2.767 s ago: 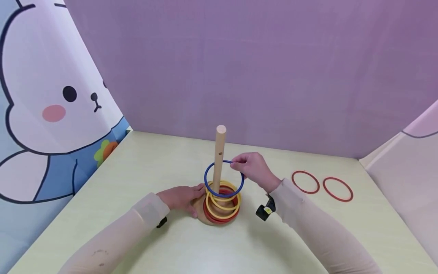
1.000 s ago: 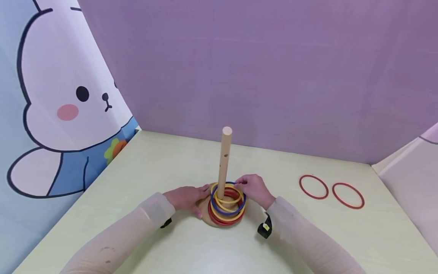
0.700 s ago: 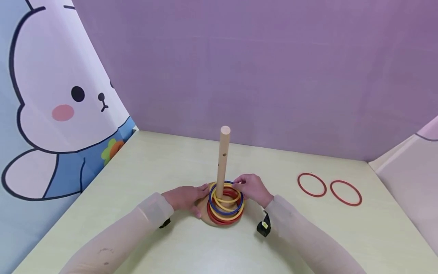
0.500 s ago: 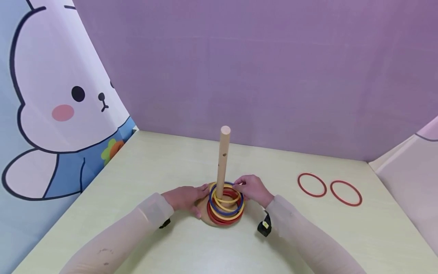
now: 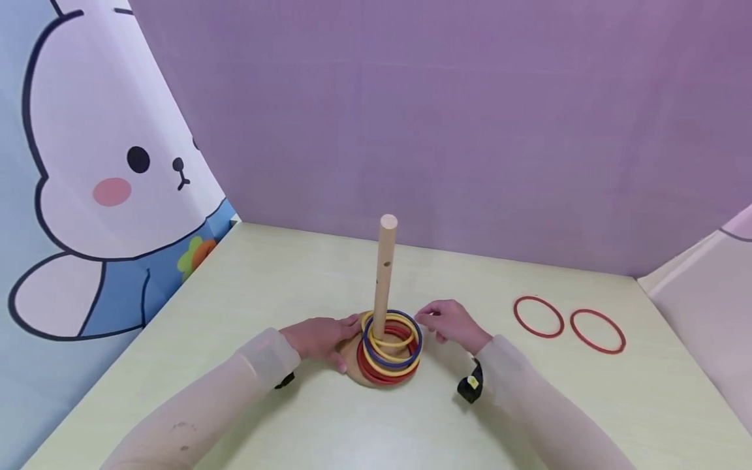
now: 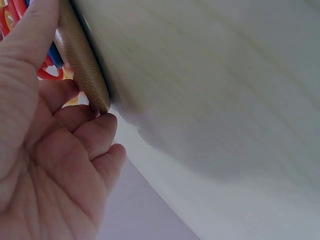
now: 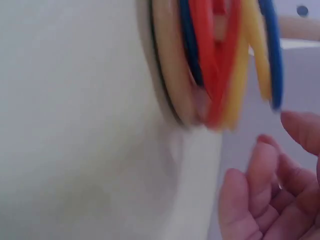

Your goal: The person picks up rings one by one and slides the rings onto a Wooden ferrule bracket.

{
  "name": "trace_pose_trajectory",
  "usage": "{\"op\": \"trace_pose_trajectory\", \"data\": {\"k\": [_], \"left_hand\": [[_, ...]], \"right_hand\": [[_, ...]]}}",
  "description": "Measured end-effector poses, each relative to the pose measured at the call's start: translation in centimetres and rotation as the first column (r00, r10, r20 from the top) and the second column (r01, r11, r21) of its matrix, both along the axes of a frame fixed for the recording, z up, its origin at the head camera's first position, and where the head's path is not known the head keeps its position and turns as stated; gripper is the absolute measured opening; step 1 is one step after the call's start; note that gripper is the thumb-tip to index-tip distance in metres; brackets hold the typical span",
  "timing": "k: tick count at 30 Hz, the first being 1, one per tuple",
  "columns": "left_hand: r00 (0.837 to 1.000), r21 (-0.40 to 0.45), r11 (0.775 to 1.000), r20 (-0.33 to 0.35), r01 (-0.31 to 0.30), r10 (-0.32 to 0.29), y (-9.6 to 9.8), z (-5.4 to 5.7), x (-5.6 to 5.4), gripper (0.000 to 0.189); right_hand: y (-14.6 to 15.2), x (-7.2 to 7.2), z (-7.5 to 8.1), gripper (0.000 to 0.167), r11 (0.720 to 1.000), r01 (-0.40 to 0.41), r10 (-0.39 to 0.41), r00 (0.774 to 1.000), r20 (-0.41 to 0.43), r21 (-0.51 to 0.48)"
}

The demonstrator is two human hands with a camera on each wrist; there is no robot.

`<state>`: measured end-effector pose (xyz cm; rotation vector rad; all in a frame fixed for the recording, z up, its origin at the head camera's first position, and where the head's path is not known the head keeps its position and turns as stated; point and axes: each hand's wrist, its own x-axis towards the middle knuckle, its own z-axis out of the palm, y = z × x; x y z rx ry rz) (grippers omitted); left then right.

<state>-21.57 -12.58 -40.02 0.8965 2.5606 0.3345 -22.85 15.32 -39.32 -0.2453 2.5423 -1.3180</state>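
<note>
A wooden peg [image 5: 384, 281] stands upright on a round wooden base [image 5: 350, 367] in the head view. Around it are stacked red rings [image 5: 383, 382], yellow rings [image 5: 395, 375] and, on top, a blue ring [image 5: 390, 365], tilted over the pile. My left hand [image 5: 317, 339] holds the base's left edge between thumb and fingers. To the right of the stack is my right hand [image 5: 455, 324], fingers loosely bent and nothing in them. The right wrist view shows a gap between its fingertips [image 7: 295, 122] and the blue ring [image 7: 273, 60].
Two loose red rings lie side by side on the table's right: a nearer one [image 5: 549, 337] and one farther right [image 5: 611, 352]. A purple backdrop [image 5: 435, 130] rises behind the table, and a cartoon-printed panel [image 5: 88, 228] borders the left side.
The blue ring came down around the peg onto the pile. My right hand then let go of it and moved slightly right. The left hand stayed on the base.
</note>
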Motion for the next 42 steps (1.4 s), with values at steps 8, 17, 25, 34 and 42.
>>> {"op": "trace_pose_trajectory", "data": {"k": [8,17,25,34,42], "left_hand": [[1.0,-0.053,0.999,-0.011,-0.014,0.014,0.3,0.0,-0.2,0.09],[1.0,-0.044,0.999,-0.018,0.007,-0.008,0.2,0.0,-0.5,0.09],[1.0,-0.011,1.0,-0.022,0.006,-0.006,0.2,0.0,-0.6,0.093],[1.0,-0.016,1.0,-0.026,-0.008,0.008,0.2,-0.2,-0.7,0.091],[1.0,-0.028,1.0,-0.023,-0.009,0.009,0.3,-0.2,-0.6,0.091]], "right_hand": [[4.6,-0.7,1.3,0.035,1.0,0.01,-0.009,1.0,0.024,-0.018],[10.6,-0.9,1.4,0.041,0.994,0.108,-0.108,0.993,0.04,0.015],[16.2,-0.7,1.1,0.045,0.976,0.218,-0.217,0.973,0.081,0.0],[19.7,0.0,1.0,0.047,0.969,0.235,-0.244,0.96,0.136,0.081],[20.9,-0.2,0.1,0.038,0.968,0.244,-0.251,0.943,0.218,0.061]]}}
